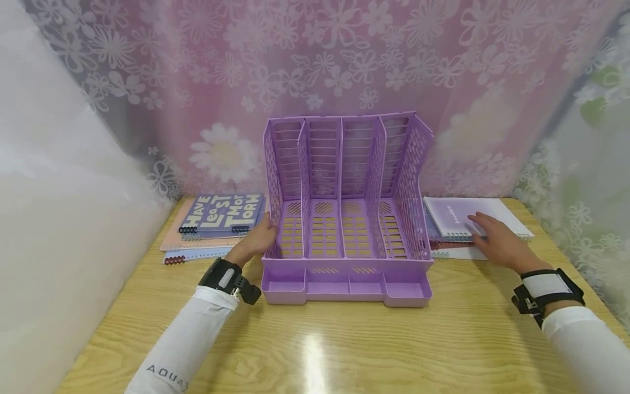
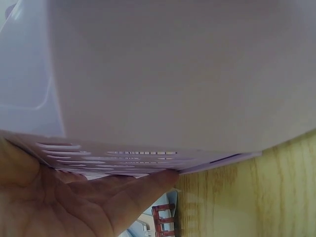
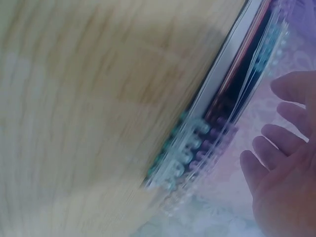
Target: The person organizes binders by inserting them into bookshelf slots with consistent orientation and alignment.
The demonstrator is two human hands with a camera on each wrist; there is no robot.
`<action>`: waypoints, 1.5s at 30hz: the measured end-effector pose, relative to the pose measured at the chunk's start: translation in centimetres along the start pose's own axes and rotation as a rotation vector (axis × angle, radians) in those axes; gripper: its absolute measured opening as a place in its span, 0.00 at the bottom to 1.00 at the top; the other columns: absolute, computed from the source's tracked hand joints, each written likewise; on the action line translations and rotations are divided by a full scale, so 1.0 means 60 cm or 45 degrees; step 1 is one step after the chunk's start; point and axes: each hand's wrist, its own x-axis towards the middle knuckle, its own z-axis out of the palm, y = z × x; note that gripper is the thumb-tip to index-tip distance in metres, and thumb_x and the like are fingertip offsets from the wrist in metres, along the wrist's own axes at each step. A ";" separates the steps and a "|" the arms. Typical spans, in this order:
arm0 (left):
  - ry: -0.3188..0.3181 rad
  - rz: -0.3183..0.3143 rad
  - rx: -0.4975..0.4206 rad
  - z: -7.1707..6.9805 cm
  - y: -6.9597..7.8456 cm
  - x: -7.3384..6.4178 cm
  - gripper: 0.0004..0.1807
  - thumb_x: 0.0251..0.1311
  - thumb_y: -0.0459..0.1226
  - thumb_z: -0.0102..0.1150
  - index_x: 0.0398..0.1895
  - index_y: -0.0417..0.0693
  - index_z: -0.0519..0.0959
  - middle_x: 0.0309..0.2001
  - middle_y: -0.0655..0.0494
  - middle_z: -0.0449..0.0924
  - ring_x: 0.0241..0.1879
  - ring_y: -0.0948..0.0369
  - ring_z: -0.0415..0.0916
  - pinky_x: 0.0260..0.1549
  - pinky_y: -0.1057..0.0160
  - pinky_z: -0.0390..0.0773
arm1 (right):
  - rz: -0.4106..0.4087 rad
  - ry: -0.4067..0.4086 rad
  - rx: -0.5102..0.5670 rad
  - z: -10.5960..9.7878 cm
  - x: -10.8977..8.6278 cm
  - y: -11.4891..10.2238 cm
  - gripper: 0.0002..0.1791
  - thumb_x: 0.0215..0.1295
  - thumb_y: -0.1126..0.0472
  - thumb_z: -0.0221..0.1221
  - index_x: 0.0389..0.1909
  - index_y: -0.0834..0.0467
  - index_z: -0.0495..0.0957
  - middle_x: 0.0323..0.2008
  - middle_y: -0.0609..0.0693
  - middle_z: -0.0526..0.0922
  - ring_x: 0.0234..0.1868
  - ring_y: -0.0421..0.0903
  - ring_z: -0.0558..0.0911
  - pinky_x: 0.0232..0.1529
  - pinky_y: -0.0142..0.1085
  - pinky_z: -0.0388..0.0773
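Observation:
A purple desk file organizer (image 1: 344,267) stands upright on the table, with several upright slots and a low front tray. My left hand (image 1: 257,239) touches its left side wall; in the left wrist view the fingers (image 2: 143,195) lie extended along the slotted side. My right hand (image 1: 503,244) is over the right stack of spiral notebooks, whose top one is a white and lilac notebook (image 1: 455,216). In the right wrist view the right hand (image 3: 286,158) has its fingers slightly bent and apart from the notebooks' coil bindings (image 3: 180,153), holding nothing.
Left of the organizer lies another stack of spiral notebooks, topped by a blue notebook (image 1: 221,212) with large cream lettering. A floral curtain (image 1: 344,54) hangs behind the wooden table (image 1: 354,350). White sheeting (image 1: 59,191) borders the left side.

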 end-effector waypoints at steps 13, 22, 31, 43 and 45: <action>0.016 0.006 -0.048 0.004 -0.004 0.000 0.25 0.69 0.32 0.30 0.67 0.33 0.47 0.61 0.27 0.61 0.63 0.38 0.58 0.64 0.44 0.55 | 0.092 -0.210 0.067 -0.003 0.011 0.041 0.23 0.68 0.66 0.53 0.58 0.77 0.64 0.59 0.80 0.60 0.60 0.76 0.59 0.57 0.64 0.57; -0.005 0.048 -0.080 0.002 0.006 -0.002 0.22 0.68 0.30 0.30 0.65 0.35 0.53 0.58 0.29 0.65 0.60 0.39 0.63 0.63 0.46 0.58 | -0.038 -0.237 -0.067 -0.011 0.014 0.055 0.22 0.65 0.64 0.60 0.53 0.76 0.71 0.55 0.79 0.67 0.57 0.74 0.65 0.55 0.62 0.62; 0.025 0.011 -0.048 0.004 -0.003 -0.002 0.23 0.69 0.31 0.29 0.66 0.33 0.50 0.57 0.29 0.64 0.60 0.38 0.63 0.63 0.46 0.58 | 0.025 -0.431 -0.077 -0.021 0.039 0.057 0.28 0.66 0.58 0.59 0.56 0.78 0.67 0.54 0.77 0.69 0.56 0.74 0.67 0.52 0.62 0.66; 0.048 -0.034 -0.031 0.004 0.001 -0.001 0.25 0.71 0.34 0.29 0.68 0.34 0.47 0.61 0.29 0.60 0.63 0.40 0.59 0.64 0.46 0.55 | -0.282 -0.461 -0.310 -0.021 0.045 0.059 0.05 0.65 0.64 0.59 0.33 0.61 0.73 0.22 0.42 0.69 0.27 0.40 0.70 0.31 0.40 0.70; 0.046 -0.035 -0.013 0.004 0.001 -0.001 0.25 0.71 0.34 0.29 0.68 0.34 0.47 0.62 0.29 0.59 0.64 0.40 0.57 0.65 0.46 0.54 | -0.449 -0.393 -0.453 -0.018 0.039 0.062 0.05 0.64 0.65 0.59 0.31 0.60 0.72 0.21 0.44 0.69 0.26 0.41 0.73 0.30 0.40 0.72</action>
